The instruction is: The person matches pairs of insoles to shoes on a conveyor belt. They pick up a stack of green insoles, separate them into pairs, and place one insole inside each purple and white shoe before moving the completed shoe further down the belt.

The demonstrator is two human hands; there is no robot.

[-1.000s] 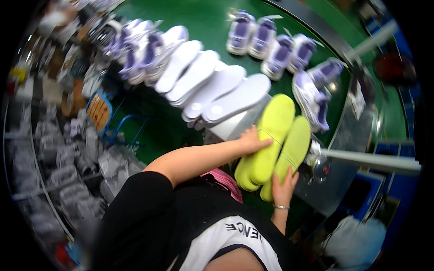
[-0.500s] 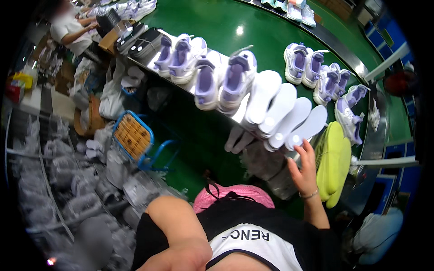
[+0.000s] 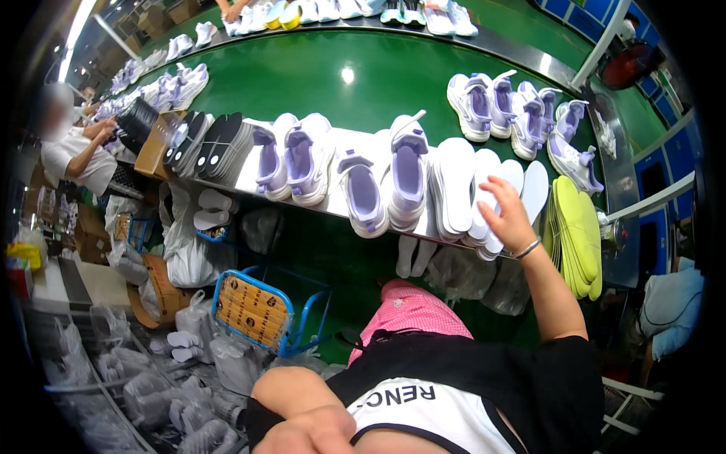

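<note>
The right hand reaches over the white insoles, its fingers spread loosely apart, with the thumb held away from the index finger and open space between them. Nothing is gripped in it; whether the fingertips rest on the insoles or sit just above them, I cannot tell. A bracelet circles that wrist. The left hand is close in front of the chest at the lower edge, the back of it toward the camera; its fingers are partly cut off, so I cannot tell how far open they are or whether they hold anything. The white insoles lie in several stacks, side by side, on a narrow shelf along the near side of a green belt. Just to their right stand the yellow insoles, a thick bundle near the right wrist and apart from the fingers. Left of the white stacks come white and lilac shoes, toes pointing away, then black insoles and a brown box. More shoes of the same colours sit on the belt beyond the right hand. A blue-framed chair stands below the shelf, left of the person's pink garment.
</note>
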